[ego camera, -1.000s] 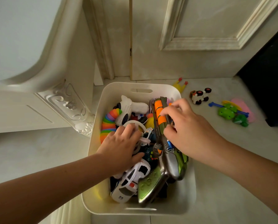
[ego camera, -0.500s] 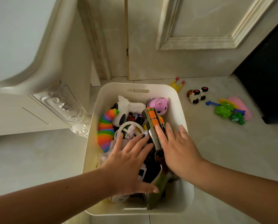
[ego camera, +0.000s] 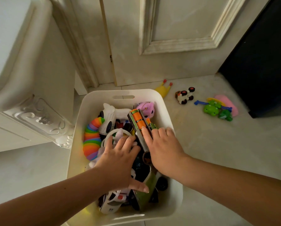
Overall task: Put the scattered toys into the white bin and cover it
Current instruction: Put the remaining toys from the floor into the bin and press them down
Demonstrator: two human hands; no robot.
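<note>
Orange-barrelled blaster (ego camera: 137, 121) lies along the white bin (ego camera: 144, 95), muzzle away, hands (ego camera: 118, 162) (ego camera: 165, 152) pressing flat, unclenched.

A cream panelled door (ego camera: 169, 67) with raised moulding stands at the rear, meeting the pale tiled floor (ego camera: 218, 152). White furniture with carved scrollwork (ego camera: 38, 115) occupies the left side; a dark cabinet (ego camera: 263, 62) stands on the floor at the right.

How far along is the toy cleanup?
Done: white bin piled with toys. In hand: left hand and right hand press flat on the pile, right fingertips on the orange toy blaster. Left: yellow rubber chicken, toy truck, green frogs and pink toy lie on the floor; no lid in view.
</note>
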